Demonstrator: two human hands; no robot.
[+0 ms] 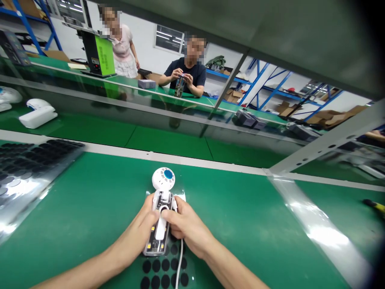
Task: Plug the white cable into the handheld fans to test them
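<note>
A white device with a round head, a blue disc on that head and a clear-cased body [160, 233] is held at the middle of the bench. Dark board and small yellow squares show through its case. My left hand [142, 226] grips its left side, thumb on the front. From the right, my right hand [189, 226] closes around it, thumb pressing near the ring at its centre. A white cable [181, 261] runs down beside the right hand. Beneath the device lies a clear sheet of black round pads [165, 265].
A larger sheet of black round pads [30, 164] lies at the left. White housings [38, 114] sit beyond the bench's metal edge. A slanted metal post [325, 138] stands at right, near a yellow-and-black tool [374, 205]. Two people are across the line, one handling a part.
</note>
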